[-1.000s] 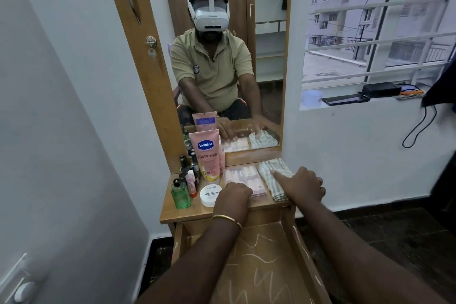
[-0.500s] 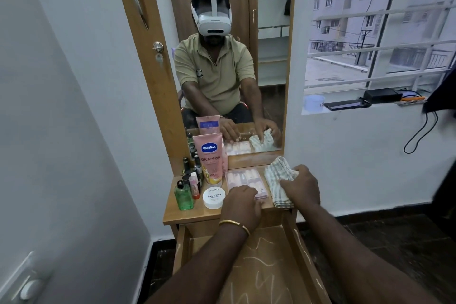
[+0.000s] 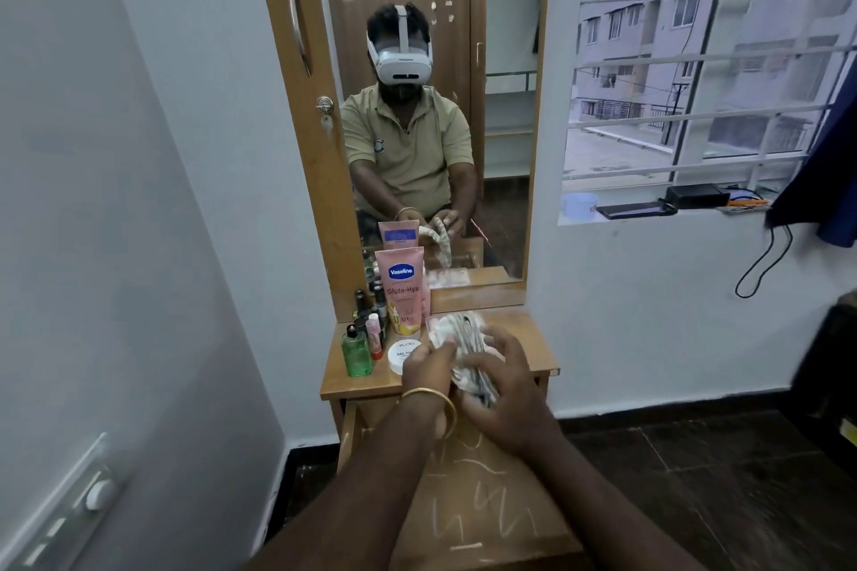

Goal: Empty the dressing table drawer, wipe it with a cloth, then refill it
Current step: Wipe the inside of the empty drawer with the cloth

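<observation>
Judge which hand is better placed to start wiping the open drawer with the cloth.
Right, probably. The right hand wraps most of the striped cloth above the open drawer; the left hand only pinches the cloth's near-left edge.

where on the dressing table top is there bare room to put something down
Bare wood on the table top lies right of the cloth, out to the right edge, and along the front lip left of the white jar. The back-left corner is crowded: green bottle, small bottles, Vaseline tube.
</observation>
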`<action>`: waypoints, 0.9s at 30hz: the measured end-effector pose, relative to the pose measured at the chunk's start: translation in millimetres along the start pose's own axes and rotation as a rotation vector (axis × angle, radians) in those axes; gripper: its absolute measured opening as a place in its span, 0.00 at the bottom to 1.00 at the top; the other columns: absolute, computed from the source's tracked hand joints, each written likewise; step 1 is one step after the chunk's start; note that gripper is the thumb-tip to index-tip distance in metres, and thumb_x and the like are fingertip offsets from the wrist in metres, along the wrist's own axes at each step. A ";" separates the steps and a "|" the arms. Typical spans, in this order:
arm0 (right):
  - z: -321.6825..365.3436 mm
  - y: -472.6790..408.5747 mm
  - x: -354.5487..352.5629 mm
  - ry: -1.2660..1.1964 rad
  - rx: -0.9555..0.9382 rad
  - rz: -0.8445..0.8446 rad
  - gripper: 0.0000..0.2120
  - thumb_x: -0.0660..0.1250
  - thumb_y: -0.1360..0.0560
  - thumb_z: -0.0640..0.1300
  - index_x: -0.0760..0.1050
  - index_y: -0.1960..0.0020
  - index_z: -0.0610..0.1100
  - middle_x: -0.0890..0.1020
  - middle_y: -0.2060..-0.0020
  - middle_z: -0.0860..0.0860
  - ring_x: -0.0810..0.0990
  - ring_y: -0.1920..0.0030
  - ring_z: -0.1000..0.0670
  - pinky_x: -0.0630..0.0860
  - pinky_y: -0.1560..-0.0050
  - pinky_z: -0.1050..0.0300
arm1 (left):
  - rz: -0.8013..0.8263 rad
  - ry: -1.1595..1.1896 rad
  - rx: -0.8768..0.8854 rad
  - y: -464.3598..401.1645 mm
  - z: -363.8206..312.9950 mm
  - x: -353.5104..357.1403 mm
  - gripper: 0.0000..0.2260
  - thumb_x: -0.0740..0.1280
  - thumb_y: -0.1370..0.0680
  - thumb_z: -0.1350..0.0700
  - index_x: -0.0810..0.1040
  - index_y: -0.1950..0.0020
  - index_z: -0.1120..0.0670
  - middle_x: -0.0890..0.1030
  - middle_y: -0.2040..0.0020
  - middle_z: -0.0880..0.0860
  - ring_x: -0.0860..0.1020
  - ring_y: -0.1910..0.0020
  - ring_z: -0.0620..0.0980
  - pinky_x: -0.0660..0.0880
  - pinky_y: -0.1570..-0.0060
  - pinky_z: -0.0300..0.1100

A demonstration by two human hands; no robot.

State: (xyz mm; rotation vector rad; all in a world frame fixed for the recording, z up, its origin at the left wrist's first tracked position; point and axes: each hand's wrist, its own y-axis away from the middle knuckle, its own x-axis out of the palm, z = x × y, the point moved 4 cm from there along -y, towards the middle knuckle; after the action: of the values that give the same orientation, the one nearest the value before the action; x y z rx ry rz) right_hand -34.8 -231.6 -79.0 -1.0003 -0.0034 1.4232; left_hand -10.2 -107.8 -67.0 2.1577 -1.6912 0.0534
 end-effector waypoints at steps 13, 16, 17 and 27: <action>26.4 1.8 -7.0 -0.483 0.448 0.011 0.27 0.73 0.29 0.33 0.72 0.38 0.57 0.82 0.48 0.52 0.83 0.52 0.53 0.82 0.54 0.56 | -0.252 -0.305 0.166 29.3 -15.6 -82.1 0.09 0.70 0.25 0.56 0.77 0.50 0.60 0.82 0.55 0.61 0.76 0.67 0.48 0.69 0.73 0.39; 38.8 -3.3 -6.2 -0.539 0.466 0.083 0.32 0.71 0.29 0.30 0.67 0.34 0.56 0.82 0.48 0.48 0.85 0.55 0.52 0.80 0.61 0.59 | -0.319 -0.482 0.211 44.1 -9.6 -83.4 0.15 0.74 0.30 0.51 0.78 0.49 0.58 0.82 0.52 0.58 0.79 0.58 0.54 0.72 0.61 0.44; 39.4 -4.5 -4.5 -0.533 0.489 0.105 0.33 0.70 0.28 0.30 0.65 0.33 0.56 0.82 0.48 0.47 0.85 0.56 0.51 0.80 0.62 0.59 | -0.325 -0.504 0.212 49.7 -6.5 -82.1 0.14 0.74 0.31 0.49 0.79 0.50 0.53 0.82 0.54 0.52 0.78 0.56 0.52 0.72 0.57 0.42; 44.0 1.3 4.5 -0.841 0.708 0.116 0.21 0.62 0.25 0.26 0.71 0.37 0.44 0.84 0.49 0.40 0.84 0.50 0.41 0.82 0.51 0.45 | 0.157 -0.016 -0.022 78.2 10.6 -54.8 0.09 0.69 0.22 0.59 0.80 0.46 0.62 0.85 0.54 0.60 0.84 0.60 0.55 0.80 0.60 0.44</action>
State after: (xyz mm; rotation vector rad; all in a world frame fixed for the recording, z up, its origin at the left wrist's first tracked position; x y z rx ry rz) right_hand -59.1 -203.3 -55.2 0.2089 -0.0548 1.6820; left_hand -100.7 -75.5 -69.4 2.0116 -1.8582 0.0610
